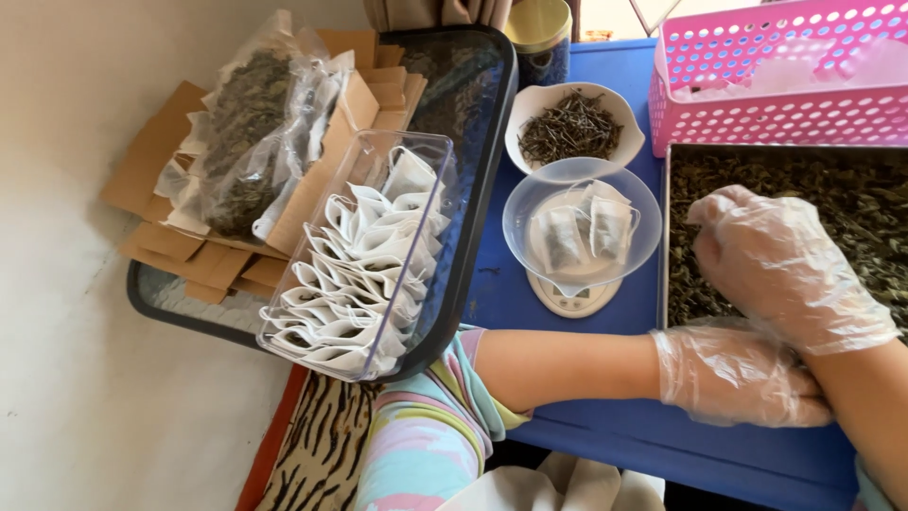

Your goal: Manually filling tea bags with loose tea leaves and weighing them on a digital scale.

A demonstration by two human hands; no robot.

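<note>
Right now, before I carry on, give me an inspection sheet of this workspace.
Surface: blue table, mostly covered.
Job's things: metal tray of dried green leaves; clear bowl on a small white scale, two filled tea bags inside.
Clutter: white bowl of dark twigs; clear box of empty tea bags; bagged herbs on brown envelopes in a black tray; pink basket.
Grippers: left hand and right hand, both in clear gloves, at the leaf tray's edge; grip cannot be told.
Cables: nothing seen.
Surroundings: plain pale wall at the left.
</note>
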